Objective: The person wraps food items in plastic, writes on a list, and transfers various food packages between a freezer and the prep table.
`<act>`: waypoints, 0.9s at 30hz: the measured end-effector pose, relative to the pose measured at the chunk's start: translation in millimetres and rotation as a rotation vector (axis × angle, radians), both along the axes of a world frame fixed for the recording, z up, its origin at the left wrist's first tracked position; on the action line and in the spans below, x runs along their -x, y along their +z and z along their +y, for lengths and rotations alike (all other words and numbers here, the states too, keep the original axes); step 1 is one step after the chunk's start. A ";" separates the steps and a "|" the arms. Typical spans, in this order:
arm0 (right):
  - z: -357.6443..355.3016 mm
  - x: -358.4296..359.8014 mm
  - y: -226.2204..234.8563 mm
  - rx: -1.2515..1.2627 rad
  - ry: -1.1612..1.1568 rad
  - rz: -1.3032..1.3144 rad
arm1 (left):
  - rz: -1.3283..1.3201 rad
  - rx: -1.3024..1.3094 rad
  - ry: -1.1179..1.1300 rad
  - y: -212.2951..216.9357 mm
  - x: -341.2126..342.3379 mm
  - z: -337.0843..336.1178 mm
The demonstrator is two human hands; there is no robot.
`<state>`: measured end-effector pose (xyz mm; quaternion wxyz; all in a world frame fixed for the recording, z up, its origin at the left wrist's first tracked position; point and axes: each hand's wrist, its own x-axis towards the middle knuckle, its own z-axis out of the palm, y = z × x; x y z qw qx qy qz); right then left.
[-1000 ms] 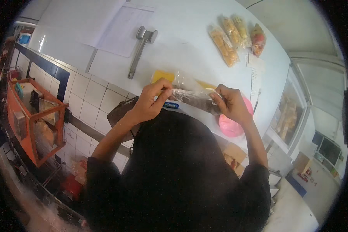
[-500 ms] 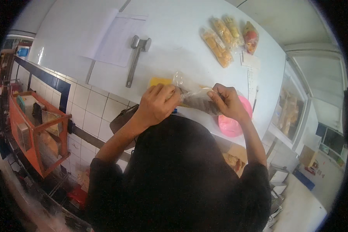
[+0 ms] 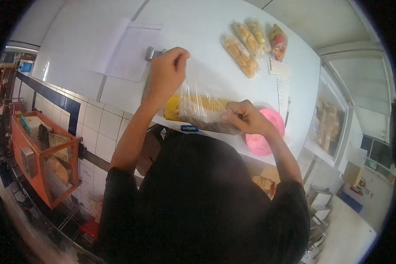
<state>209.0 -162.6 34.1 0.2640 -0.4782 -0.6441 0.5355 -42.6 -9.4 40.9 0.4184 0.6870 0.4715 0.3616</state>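
Left hand (image 3: 167, 72) has swung up and away from the right hand (image 3: 250, 118) since half a second ago, when the two were close together at the plastic; more yellow shows now too.

Biggest first: pale counter (image 3: 202, 37), then the clear plastic (image 3: 202, 103) near its front edge, right by the person's body. It's lying partly over a flat yellow thing (image 3: 171, 108), with something greyish along its lower side that I can't make out. Pink round thing (image 3: 260, 146) just beyond the right hand, metal mallet head (image 3: 151, 54) poking out by the left one, and, smallest, a little blue cylinder (image 3: 189, 128) just below the plastic.

Doing this well, imo: anchor the plastic firmly on the right, work the other side gently, smooth the creases, don't yank thin film.

As for grip: right fingers are closed up, pinching the plastic's right end. Left fingers are curled in, but honestly can't tell if any see-through film is caught there.
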 end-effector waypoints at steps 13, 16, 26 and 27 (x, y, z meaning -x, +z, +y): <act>2.0 -16.9 -33.7 0.292 -0.294 0.344 | 0.675 -0.579 -0.943 -3.1 -30.0 -69.0; 4.1 -15.0 -48.9 0.355 -0.403 0.441 | 0.678 -0.431 -0.960 -12.3 -41.7 -56.5; 7.1 -15.1 -61.0 0.854 -0.610 0.529 | 0.586 0.059 -1.447 -56.1 -67.7 -3.1; 2.9 -15.7 -64.6 0.856 -0.616 0.539 | 0.547 0.081 -1.498 -61.2 -70.2 -2.0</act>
